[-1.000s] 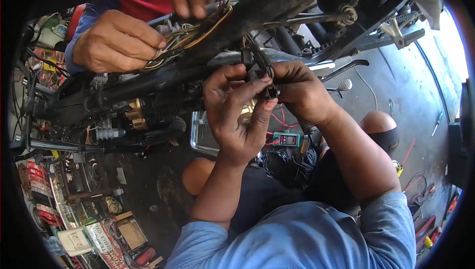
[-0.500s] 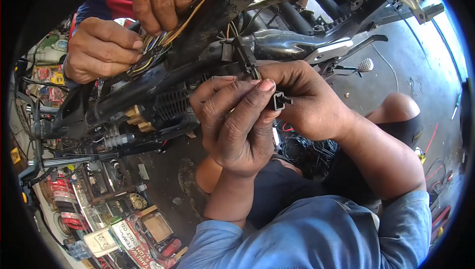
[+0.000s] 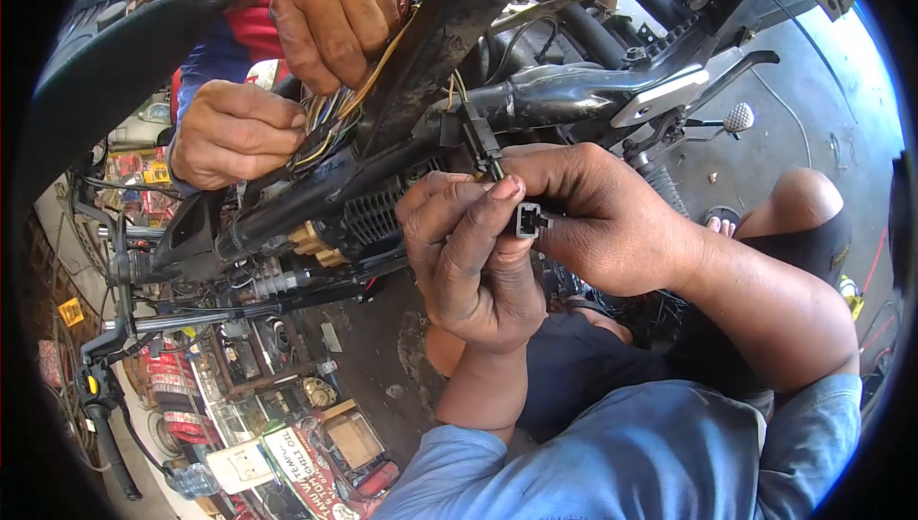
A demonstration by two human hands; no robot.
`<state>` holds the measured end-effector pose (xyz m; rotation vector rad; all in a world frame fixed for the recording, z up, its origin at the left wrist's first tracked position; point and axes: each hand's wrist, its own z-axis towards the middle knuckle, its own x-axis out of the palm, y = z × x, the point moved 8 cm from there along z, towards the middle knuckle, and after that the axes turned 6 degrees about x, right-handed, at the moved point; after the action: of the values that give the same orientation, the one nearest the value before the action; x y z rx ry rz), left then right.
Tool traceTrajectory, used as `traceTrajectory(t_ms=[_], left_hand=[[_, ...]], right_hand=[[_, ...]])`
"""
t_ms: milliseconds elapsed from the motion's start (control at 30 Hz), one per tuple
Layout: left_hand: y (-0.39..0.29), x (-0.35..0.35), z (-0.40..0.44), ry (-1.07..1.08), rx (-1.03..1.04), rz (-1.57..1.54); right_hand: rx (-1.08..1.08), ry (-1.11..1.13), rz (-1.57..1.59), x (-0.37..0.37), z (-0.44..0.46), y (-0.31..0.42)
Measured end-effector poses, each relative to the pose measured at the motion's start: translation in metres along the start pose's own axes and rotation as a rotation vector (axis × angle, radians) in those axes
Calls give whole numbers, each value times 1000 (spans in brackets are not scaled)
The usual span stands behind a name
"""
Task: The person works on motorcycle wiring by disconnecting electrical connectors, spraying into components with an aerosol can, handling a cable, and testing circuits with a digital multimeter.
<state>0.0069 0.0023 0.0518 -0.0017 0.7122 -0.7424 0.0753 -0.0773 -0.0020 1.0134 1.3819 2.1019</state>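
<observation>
My left hand [image 3: 473, 262] pinches a small dark connector [image 3: 528, 221] whose open, pale-rimmed end faces me. From the other side, my right hand [image 3: 612, 219] grips the same connector between thumb and bent fingers. Just above my fingertips, a black connector block [image 3: 478, 136] hangs on thin wires [image 3: 460, 85] beside the motorcycle frame [image 3: 430, 47]. Another person's two hands [image 3: 239, 133] work at a bundle of coloured wires [image 3: 330, 123] along the frame at the upper left.
A handlebar grip [image 3: 113, 448] sticks out at lower left. Behind it lie boxed parts, a plastic bottle [image 3: 194, 480] and a wooden box [image 3: 354, 439]. A kickstand lever [image 3: 736, 75] and a foot pedal [image 3: 738, 119] are at upper right. My knee [image 3: 803, 200] is at right.
The view has shifted, showing more of the handlebar. My hands have turned the connector so its open end faces me. The other person's upper hand has come down onto the wire bundle.
</observation>
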Motion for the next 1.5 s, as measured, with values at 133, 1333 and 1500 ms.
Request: traceTrajectory(t_ms=[133,1333,1500], left_hand=[[0,0,0,-1,-5,8],[25,25,-12,-148,-389,-546],[40,33,-22,-313,-596,-866]], right_hand=[[22,21,-11,-1,0,0],[200,-207,426,-37,4,-8],[204,-192,414,-34,6,-10]])
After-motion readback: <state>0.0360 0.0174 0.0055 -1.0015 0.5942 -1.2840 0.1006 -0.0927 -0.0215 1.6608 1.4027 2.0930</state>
